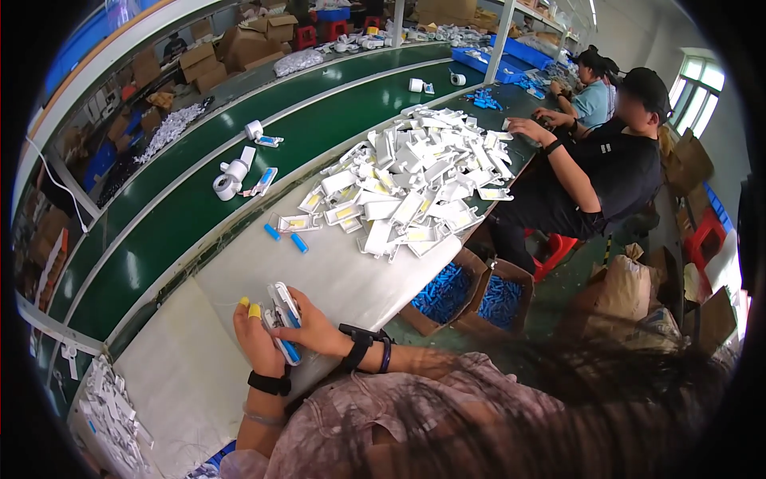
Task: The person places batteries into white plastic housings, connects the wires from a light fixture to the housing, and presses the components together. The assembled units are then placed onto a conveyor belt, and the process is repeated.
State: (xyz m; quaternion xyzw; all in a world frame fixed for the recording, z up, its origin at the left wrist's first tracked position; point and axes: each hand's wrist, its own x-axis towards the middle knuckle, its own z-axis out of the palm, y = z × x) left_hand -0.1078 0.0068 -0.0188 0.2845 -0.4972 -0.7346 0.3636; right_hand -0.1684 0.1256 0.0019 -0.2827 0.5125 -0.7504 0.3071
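Observation:
Both my hands are closed around white plastic housings (282, 303) with blue battery cells in them, just above the table's near edge. My left hand (259, 343), with yellow covers on two fingertips, grips from the left. From the other side my right hand (319, 329) wraps its fingers around them. How the white pieces fit together between the fingers is partly hidden. Past my hands, two loose blue battery cells (298, 243) lie on the pale table sheet (239, 271). Beyond them rises a large heap of white plastic housings (423, 176), several with yellow strips inside.
A green conveyor (152, 231) with white devices (231, 180) runs along the table's far side. Cartons of blue cells (443, 294) stand below the right edge. White parts (112, 411) are piled at lower left. A co-worker in black (614, 168) sits right of the heap.

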